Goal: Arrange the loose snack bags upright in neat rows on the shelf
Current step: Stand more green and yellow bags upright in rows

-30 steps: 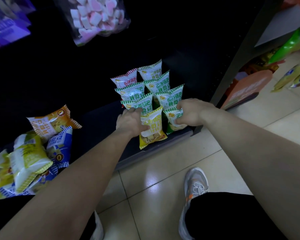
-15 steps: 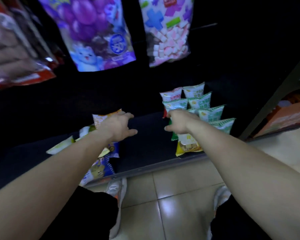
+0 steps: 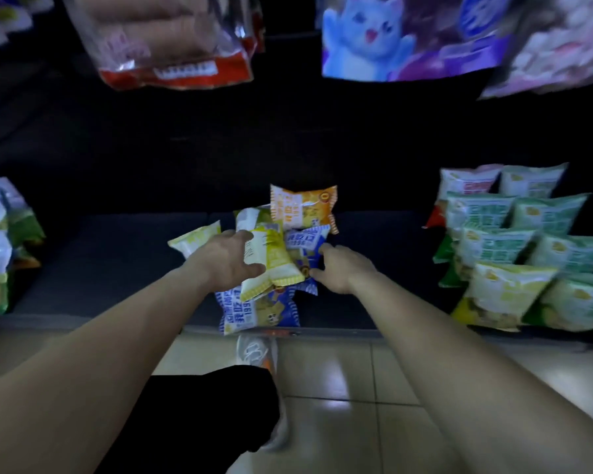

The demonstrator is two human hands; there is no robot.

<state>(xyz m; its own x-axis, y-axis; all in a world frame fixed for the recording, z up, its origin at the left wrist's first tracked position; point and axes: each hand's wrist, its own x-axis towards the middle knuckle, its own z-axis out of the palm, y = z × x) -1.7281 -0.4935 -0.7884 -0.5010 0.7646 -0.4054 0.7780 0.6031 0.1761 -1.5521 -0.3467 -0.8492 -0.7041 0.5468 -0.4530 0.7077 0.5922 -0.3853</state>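
- Snack bags [image 3: 194,239] lie in a loose heap at the middle of the dark shelf [image 3: 93,261], near its front edge. An orange bag [image 3: 303,208] sits at the back and a large blue bag [image 3: 255,313] at the front, and none of them is upright.
- Over on the right, well apart, the tidy rows [image 3: 514,241] of green and yellow packs stand upright.
- The left hand [image 3: 226,263] is curled round the yellow bag [image 3: 276,265] on top of the heap, with the thumb under its near side.
- The right hand [image 3: 344,270] is spread, its fingertips at the small blue bag [image 3: 307,241], pinching nothing.
- To my eye these packs are light and puffed with air, and the film is slick, so they would likely slide off one another.
- A hard squeeze would probably crush the contents. I would take a bag gently by its sides or by the crimped top seam.
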